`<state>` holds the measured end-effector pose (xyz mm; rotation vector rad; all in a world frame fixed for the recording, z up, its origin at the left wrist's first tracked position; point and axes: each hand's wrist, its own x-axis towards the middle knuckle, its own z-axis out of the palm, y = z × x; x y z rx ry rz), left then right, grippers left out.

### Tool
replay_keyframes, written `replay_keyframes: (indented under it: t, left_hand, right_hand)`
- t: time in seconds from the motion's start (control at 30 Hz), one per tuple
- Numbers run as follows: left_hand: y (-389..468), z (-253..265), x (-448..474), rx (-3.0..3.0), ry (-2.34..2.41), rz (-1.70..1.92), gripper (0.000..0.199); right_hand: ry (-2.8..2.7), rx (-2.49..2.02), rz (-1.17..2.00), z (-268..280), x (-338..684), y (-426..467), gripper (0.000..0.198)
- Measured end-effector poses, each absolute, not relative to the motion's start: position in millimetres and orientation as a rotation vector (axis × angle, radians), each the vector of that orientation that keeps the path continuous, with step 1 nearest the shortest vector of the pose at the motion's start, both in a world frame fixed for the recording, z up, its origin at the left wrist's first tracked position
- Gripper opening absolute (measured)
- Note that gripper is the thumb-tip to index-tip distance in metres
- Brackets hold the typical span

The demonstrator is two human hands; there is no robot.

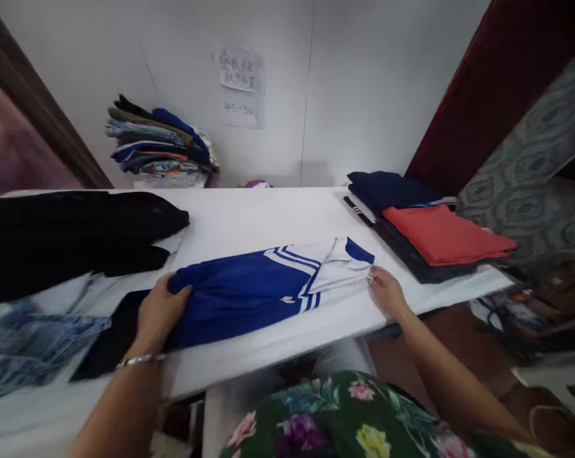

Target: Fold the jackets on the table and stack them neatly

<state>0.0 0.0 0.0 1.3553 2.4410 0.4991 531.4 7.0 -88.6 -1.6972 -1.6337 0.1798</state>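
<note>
A blue and white collared shirt (pixel 244 286) lies folded into a long strip on the white table, its striped bands across the middle and its collar toward the right. My left hand (pixel 161 312) is closed on the blue end, thumb on top, with some fingers hidden by the cloth. At the white end, just below the collar, my right hand (pixel 385 291) pinches the fabric's edge. A dark folded cloth (pixel 109 337) lies beside my left wrist.
Black garments (pixel 77 238) and blurred light-blue denim (pixel 39 343) cover the table's left side. A coral folded garment (pixel 447 232) tops a pile at the right, beside navy clothes (pixel 390 191). A tall clothes stack (pixel 158 143) stands at the back wall, left of paper notes (pixel 240 70).
</note>
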Motion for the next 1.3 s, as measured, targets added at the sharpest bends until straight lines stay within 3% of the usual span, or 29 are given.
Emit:
replay_keyframes:
  t: [0.2,0.37,0.67,0.8,0.97,1.3]
  left_hand:
    - [4.3,-4.4,-3.6,1.340,2.443,0.533,0.065]
    - [8.3,-9.0,-6.8,1.312,2.452,0.535,0.064]
    - [5.3,-11.0,-8.4,1.327,2.468,0.585,0.060]
    - [4.5,-12.1,-7.3,1.351,2.454,0.604,0.058]
    - [6.4,-18.6,-11.4,1.353,2.434,0.685,0.062]
    - [6.4,-20.6,-9.3,1.295,2.431,0.730,0.061]
  right_hand:
    - [-1.740,-1.708,0.123,-86.4,536.7,8.1,0.023]
    - [-1.862,-1.509,-0.041,-57.9,505.8,25.1,0.040]
    - [-2.310,-1.554,0.170,-28.9,403.7,89.7,0.062]
    - [-2.398,-1.832,0.406,-44.0,406.1,106.0,0.060]
    - [-2.332,-1.842,0.420,-47.4,408.5,106.1,0.055]
    - [-2.654,-1.195,0.279,-13.4,304.4,58.0,0.062]
